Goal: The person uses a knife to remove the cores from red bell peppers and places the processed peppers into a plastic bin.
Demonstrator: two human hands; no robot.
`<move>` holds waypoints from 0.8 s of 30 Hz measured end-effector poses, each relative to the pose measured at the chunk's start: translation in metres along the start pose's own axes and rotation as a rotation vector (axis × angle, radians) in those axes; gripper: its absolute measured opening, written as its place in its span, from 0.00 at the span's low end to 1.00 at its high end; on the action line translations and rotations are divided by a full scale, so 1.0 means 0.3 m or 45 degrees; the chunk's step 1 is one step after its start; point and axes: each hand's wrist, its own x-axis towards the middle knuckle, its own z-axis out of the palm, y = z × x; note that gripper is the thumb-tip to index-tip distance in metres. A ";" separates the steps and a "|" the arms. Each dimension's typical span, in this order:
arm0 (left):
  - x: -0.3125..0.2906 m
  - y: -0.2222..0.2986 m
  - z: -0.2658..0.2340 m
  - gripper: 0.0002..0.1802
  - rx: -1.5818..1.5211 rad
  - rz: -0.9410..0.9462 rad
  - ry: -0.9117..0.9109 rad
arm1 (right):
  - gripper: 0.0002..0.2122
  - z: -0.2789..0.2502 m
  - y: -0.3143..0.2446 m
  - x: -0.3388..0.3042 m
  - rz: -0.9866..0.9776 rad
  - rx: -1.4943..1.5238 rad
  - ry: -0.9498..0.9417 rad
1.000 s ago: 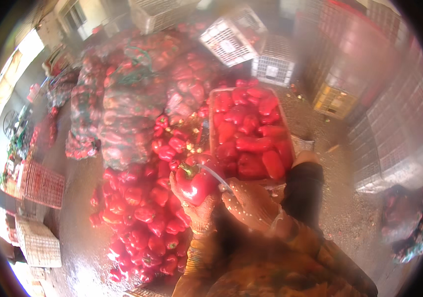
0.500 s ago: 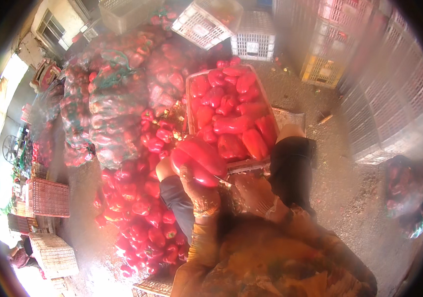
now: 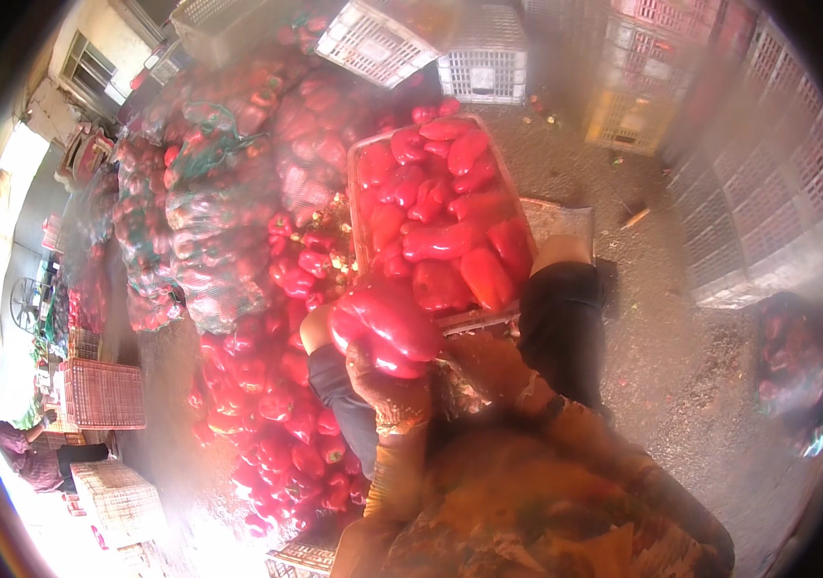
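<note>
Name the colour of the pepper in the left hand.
The pepper is glossy red; it shows best in the head view.

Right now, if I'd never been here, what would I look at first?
Probably the crate heaped with shiny red peppers, just ahead of the person. Next might be the big red pepper in the left hand, near the picture's middle, then the loose pile of peppers on the floor to the left.

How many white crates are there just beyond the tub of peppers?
2: the left crate, set askew, and the right crate, beside it. Haze may hide others.
</note>
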 end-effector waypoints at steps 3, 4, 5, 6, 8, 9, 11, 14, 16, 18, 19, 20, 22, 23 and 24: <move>0.036 0.013 -0.059 0.38 -0.078 -0.037 0.077 | 0.15 0.040 0.043 -0.012 -0.131 -0.005 0.149; 0.035 0.031 -0.030 0.39 -0.077 0.008 0.099 | 0.14 0.049 0.060 -0.027 -0.066 0.093 0.169; 0.033 0.055 0.022 0.40 -0.077 0.055 0.119 | 0.12 0.034 0.076 -0.034 -0.007 0.182 0.192; 0.032 0.070 0.049 0.41 -0.087 0.083 0.111 | 0.11 0.023 0.092 -0.033 0.052 0.272 0.216; 0.054 0.088 0.024 0.39 -0.083 0.006 0.061 | 0.09 -0.031 0.082 -0.012 0.508 0.897 0.382; 0.064 0.097 -0.005 0.39 -0.017 0.020 0.065 | 0.10 -0.106 0.023 0.020 0.592 1.026 0.340; 0.053 0.068 -0.036 0.37 0.016 -0.150 -0.052 | 0.14 -0.195 -0.018 0.067 0.577 1.529 0.213; 0.047 -0.012 -0.082 0.36 0.128 -0.202 -0.287 | 0.28 -0.247 -0.039 0.146 0.225 1.904 0.066; 0.033 0.009 -0.004 0.46 0.142 -0.257 -0.354 | 0.39 -0.389 -0.140 0.210 0.104 1.120 0.135; 0.067 0.025 0.008 0.51 0.242 -0.397 -0.543 | 0.46 -0.385 -0.091 0.176 0.140 0.995 0.099; 0.087 0.035 -0.007 0.53 0.309 -0.463 -0.628 | 0.49 -0.368 -0.066 0.165 0.154 0.954 0.074; 0.094 0.040 -0.009 0.54 0.430 -0.553 -0.600 | 0.49 -0.353 -0.061 0.147 0.218 0.886 0.057; 0.104 0.012 -0.023 0.52 0.962 -0.251 -0.656 | 0.50 -0.292 -0.045 0.123 0.213 0.818 0.115; 0.111 -0.004 -0.027 0.51 1.224 -0.094 -0.679 | 0.51 -0.261 -0.030 0.118 0.146 0.813 0.195; 0.097 0.009 0.015 0.48 1.357 0.030 -0.644 | 0.51 -0.248 -0.016 0.108 0.146 0.804 0.178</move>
